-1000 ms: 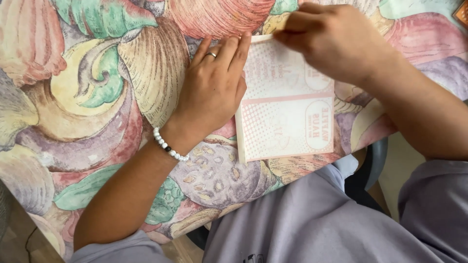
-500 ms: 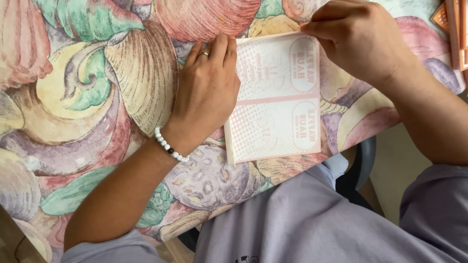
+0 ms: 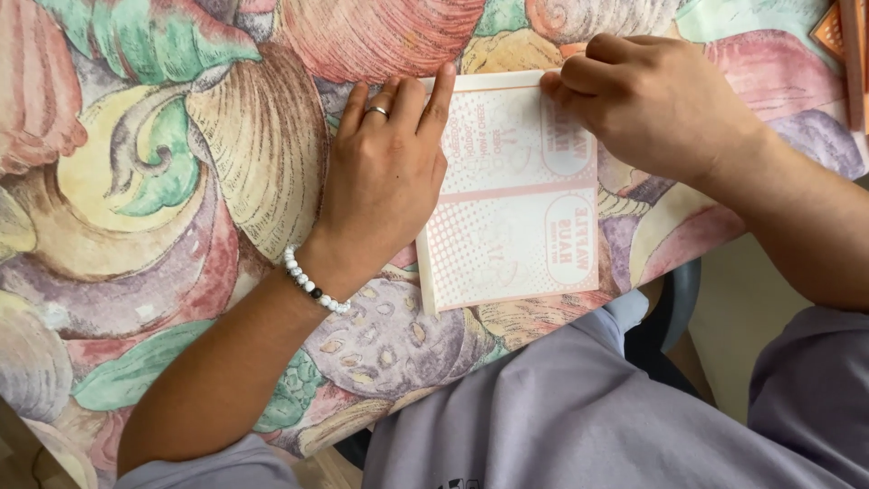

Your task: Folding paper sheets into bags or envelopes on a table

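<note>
left hand (image 3: pixel 385 172): laid flat, palm down, fingers extended far and held together
left forearm: stretched from near left
right hand (image 3: pixel 647 104): knuckles up, fingers curled under, fingertips pressed down
right forearm: angled from near right

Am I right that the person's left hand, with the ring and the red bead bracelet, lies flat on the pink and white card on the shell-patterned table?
Not quite: the bracelet is of white beads with one dark bead, not red, as the head view shows. The rest holds: the left hand, wearing a ring, lies flat on the pink and white card on the shell-patterned table.
</note>
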